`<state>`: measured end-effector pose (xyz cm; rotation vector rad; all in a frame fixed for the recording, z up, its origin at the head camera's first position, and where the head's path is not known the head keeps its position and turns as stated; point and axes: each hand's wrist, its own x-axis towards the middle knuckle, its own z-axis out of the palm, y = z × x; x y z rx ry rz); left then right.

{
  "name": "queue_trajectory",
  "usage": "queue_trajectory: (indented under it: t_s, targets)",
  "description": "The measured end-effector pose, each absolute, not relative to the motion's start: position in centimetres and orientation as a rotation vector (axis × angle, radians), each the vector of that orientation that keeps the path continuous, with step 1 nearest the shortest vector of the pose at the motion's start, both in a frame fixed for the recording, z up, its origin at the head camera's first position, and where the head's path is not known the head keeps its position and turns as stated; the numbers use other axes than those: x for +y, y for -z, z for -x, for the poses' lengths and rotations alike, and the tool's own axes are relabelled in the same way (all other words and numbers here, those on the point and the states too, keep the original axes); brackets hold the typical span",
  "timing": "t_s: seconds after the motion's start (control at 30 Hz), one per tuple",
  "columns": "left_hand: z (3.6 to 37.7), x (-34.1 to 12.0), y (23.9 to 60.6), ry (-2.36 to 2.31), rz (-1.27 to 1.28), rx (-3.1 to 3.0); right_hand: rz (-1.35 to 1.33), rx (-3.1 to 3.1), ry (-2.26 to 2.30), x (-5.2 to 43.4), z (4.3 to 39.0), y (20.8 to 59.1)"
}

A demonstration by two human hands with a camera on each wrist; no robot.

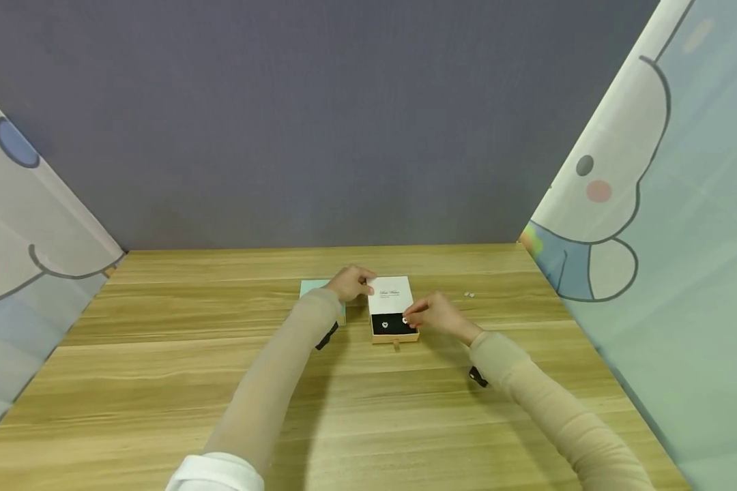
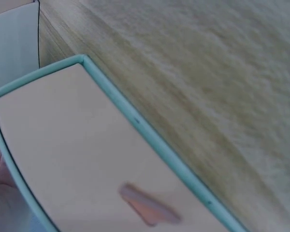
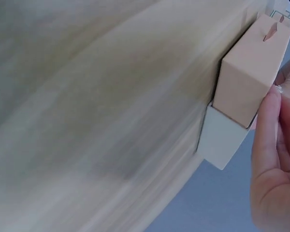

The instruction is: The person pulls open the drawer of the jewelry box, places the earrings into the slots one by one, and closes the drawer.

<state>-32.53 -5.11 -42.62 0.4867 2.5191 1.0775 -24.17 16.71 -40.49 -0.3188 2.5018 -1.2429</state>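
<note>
A small drawer-style jewellery box, with a white printed sleeve and a tan cardboard tray [image 1: 395, 335], sat near the middle of the pale wooden desk [image 1: 160, 382]. Its tray was pulled out toward 6 o'clock, showing a black lining with a small silvery piece [image 1: 385, 324] lying on it. The left hand [image 1: 351, 282] curled over the sleeve's edge at 9 o'clock, gripping the box. The right hand [image 1: 437, 316] reached in from 3 o'clock, its fingertips [image 1: 409, 319] pinched together at the tray's right side on what seemed to be a second small silvery piece [image 1: 405, 320] (the head view was too small to be sure of it). A flat teal-rimmed box with a pinkish-white top [image 2: 87, 159] lay just beside the jewellery box at 9 o'clock, under the left wrist. Farther out at 3 o'clock, two tiny pale bits [image 1: 469, 294] rested on the desk, well apart from the hands. Both arms wore beige sleeves.
</note>
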Motion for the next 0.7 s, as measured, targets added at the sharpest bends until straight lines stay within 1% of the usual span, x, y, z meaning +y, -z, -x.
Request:
queue_trajectory:
  t_s: [0.17, 0.4, 0.7]
  targets:
    - [32.5, -4.9, 42.4, -1.067, -0.492, 2.517, 0.251, 2.594, 1.061, 16.1, 24.7, 40.6]
    - [32.6, -5.3, 42.1, -1.060, -0.488, 2.533, 0.408, 2.722, 0.730, 14.4, 25.3, 40.0]
    - [32.4, -4.9, 42.2, -1.081, -0.499, 2.523, 0.379, 2.706, 0.687, 14.2, 25.2, 40.1]
